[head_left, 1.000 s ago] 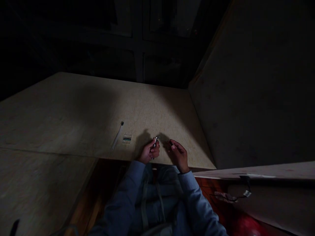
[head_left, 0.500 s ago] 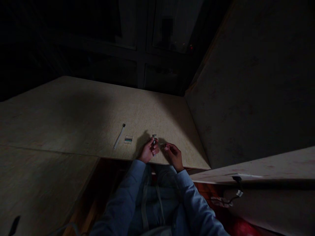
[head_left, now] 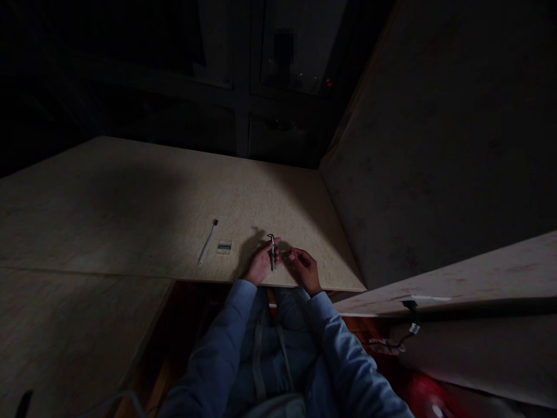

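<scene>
My left hand (head_left: 260,266) is closed round a small metal razor handle (head_left: 272,251), held upright near the front edge of the pale wooden table (head_left: 130,197). My right hand (head_left: 304,268) is just to the right of it, fingers pinched together towards the handle; what they hold is too small and dark to name. Both arms are in blue sleeves. To the left on the table lie a small blade cartridge pack (head_left: 224,246) and a thin white stick with a dark tip (head_left: 208,242).
An upright wooden panel (head_left: 435,145) walls off the table's right side. A lower board (head_left: 456,278) with a black cable (head_left: 409,328) runs at the right front. Another board (head_left: 65,325) lies at the left front. The background is very dark.
The razor handle has turned more upright in my left hand. My right hand has moved left, closer to the handle. The view has shifted slightly.
</scene>
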A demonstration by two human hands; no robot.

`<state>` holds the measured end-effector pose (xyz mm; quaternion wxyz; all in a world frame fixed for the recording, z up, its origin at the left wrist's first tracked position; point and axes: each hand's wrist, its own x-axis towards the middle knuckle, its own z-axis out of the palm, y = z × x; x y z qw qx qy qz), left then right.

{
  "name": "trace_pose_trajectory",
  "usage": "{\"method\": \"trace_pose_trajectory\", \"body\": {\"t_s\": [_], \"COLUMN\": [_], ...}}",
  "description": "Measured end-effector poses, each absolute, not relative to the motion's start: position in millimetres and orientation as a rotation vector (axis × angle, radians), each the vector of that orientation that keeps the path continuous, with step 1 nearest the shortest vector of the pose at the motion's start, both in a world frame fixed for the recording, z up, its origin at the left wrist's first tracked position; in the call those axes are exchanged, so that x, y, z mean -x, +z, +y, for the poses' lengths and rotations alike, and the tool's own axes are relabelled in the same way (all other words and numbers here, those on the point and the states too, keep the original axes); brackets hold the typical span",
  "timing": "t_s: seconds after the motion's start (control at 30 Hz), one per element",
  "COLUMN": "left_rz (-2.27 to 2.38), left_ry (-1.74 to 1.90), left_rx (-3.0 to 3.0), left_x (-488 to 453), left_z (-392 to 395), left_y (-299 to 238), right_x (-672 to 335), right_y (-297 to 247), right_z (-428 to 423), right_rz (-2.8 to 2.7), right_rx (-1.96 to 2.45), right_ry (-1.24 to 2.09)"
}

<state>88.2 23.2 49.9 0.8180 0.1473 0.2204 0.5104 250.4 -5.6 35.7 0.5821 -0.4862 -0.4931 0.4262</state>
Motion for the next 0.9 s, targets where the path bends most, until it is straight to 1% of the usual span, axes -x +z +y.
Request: {"method": "trace_pose_trajectory", "body": {"t_s": [0.9], "left_rz": [0.48], "left_ry": [1.107], "left_rx": [-0.322], "left_x": [-91.5], "left_z": [24.2], "left_y": [52.5], "right_x": [-250.2], "right_y": [29.0], "right_z": [-5.3], "right_rz": [-1.135], "right_rx": [1.12], "right_ry": [0.98]}}
